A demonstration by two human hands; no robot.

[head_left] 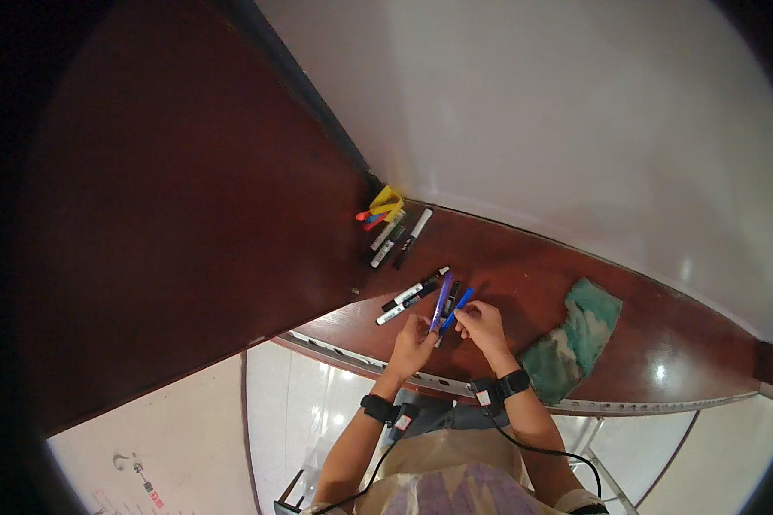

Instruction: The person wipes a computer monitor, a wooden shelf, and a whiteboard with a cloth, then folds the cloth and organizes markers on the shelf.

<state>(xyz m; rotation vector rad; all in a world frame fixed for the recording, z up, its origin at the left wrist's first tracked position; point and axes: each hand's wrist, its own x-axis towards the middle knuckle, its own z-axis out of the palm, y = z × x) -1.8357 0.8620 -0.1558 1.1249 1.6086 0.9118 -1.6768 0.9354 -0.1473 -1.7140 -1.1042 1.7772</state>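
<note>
My left hand (414,340) pinches the lower end of a purple pen (442,301) over the dark red wooden shelf. The fingers of my right hand (480,323) grip a blue pen (458,309) that slants up to the right. Between these two lies a black marker (451,299), its lower end partly hidden. To the left of the purple pen, black-and-white markers (407,296) rest side by side on the shelf, slanting up to the right.
Farther back, several markers (386,248) lie near a yellow strip-like item (388,203) with red and blue pieces. A green camouflage cloth (573,341) lies at the right. A pale wall (554,129) rises behind, a dark red panel (200,212) at the left. A metal strip (605,407) edges the shelf.
</note>
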